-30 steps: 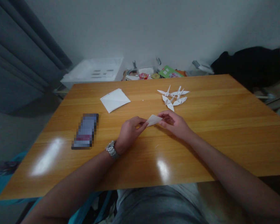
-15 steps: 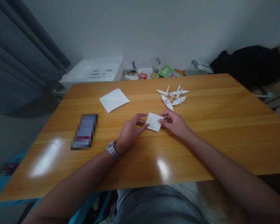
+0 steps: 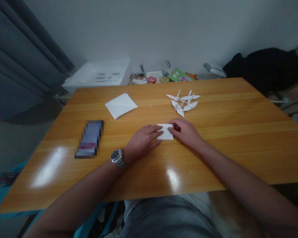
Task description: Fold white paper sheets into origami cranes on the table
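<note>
A small white square of folded paper (image 3: 166,134) lies on the wooden table in front of me. My left hand (image 3: 145,137), with a metal watch (image 3: 117,157) at its wrist, rests with fingers stretched out, their tips on the paper's left side. The right edge of the paper is pinched between thumb and fingers of my right hand (image 3: 185,130). Several folded paper cranes (image 3: 183,102) sit in a cluster just beyond my right hand. Whether the paper has several layers I cannot tell.
Loose white sheets (image 3: 121,105) with a perforated edge lie at the back left of the table (image 3: 228,112). A phone (image 3: 89,138), blurred out, lies nearer on the left. Behind the table stand a white foam box (image 3: 99,74) and a green packet (image 3: 180,76).
The paper has turned so its edges line up with the table, and it lies lower. My left hand has gone from pinching its edge to lying flat with fingertips on it.
</note>
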The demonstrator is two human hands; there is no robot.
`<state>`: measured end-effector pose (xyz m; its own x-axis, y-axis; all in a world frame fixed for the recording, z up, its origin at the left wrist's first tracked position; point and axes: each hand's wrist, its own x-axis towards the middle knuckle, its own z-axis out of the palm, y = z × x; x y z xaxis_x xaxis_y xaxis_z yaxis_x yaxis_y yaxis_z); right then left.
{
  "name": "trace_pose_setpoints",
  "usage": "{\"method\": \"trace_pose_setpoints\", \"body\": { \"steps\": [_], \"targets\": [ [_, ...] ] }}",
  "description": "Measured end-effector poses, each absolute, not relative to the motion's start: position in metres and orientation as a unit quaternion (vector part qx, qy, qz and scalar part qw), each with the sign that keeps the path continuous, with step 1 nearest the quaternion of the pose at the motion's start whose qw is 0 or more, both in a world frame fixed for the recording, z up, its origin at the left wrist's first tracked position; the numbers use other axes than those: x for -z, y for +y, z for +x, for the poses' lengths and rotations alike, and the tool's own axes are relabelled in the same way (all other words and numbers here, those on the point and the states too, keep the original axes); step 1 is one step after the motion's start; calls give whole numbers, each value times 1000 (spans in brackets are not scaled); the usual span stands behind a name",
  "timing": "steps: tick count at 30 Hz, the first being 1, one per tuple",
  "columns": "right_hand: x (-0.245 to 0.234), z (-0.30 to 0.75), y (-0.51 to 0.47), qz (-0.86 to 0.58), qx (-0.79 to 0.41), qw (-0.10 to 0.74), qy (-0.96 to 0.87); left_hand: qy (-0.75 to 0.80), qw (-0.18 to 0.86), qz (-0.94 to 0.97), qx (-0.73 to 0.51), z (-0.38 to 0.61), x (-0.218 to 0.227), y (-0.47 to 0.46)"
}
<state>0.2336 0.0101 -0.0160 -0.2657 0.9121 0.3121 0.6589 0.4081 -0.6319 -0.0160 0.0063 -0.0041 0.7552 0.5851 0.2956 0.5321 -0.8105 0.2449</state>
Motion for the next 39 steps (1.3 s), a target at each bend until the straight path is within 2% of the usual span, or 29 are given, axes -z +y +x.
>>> {"method": "trace_pose_setpoints", "body": {
  "steps": [14,20,26,30,34,39],
  "targets": [
    [18,239,9,-419,-125,292,-851,346,79,920,-164,-17,2,4],
    [12,237,2,-334,-210,295,-870,357,100,914,-165,-19,7,6],
    [15,241,6,-382,-161,295,-861,351,93,917,-163,-19,7,7],
    [16,241,4,-337,-174,273,-884,355,90,917,-158,-19,7,7],
    [12,239,2,-320,-200,298,-877,358,95,916,-152,-20,7,7],
    [11,248,11,-375,-148,326,-855,359,99,916,-149,-18,4,5]
  ]
}}
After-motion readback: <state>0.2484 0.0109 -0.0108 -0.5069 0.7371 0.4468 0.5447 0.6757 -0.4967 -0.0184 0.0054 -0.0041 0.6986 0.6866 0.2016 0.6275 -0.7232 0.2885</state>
